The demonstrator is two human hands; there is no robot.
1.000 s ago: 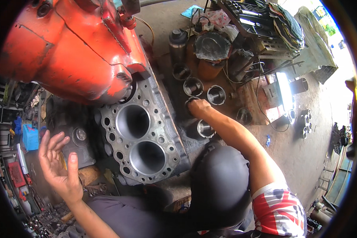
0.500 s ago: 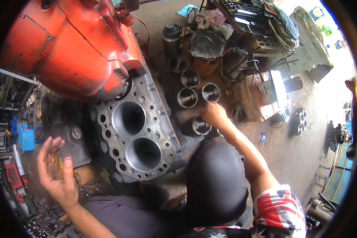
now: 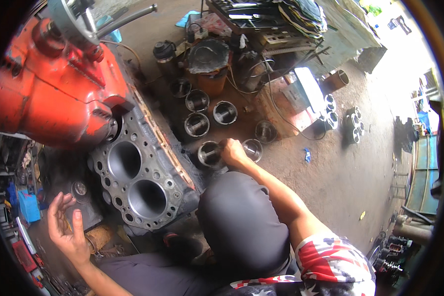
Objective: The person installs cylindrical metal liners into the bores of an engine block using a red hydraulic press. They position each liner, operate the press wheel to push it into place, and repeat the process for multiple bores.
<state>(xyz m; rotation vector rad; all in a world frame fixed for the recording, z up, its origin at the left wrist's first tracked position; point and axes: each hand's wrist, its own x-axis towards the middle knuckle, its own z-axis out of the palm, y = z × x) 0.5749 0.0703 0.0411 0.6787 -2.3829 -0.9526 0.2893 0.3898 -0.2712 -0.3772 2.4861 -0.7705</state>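
My right hand [image 3: 235, 152] reaches out to a group of metal pistons on the floor. Its fingers are curled at the right rim of one piston [image 3: 209, 154], and their tips are partly hidden. Right beside the hand stands another piston [image 3: 252, 150]; a further piston [image 3: 225, 113] lies beyond it, with several more around. My left hand [image 3: 68, 227] is raised at the lower left, open, palm up, with nothing in it. Ahead of that hand lies a grey engine block [image 3: 155, 171] with two large cylinder bores showing.
A red-painted machine [image 3: 59, 93] covers the block's far end. Behind the pistons stand a dark bottle [image 3: 165, 51] and a covered bucket [image 3: 208, 56]. A box [image 3: 286, 106] with a cable across it sits to their right. My dark-clad knee [image 3: 241, 224] rises near the middle.
My right hand has moved nearer, from beside the farther piston to between two nearer ones. The view has swung right, shifting everything leftward. My left hand stays raised and open.
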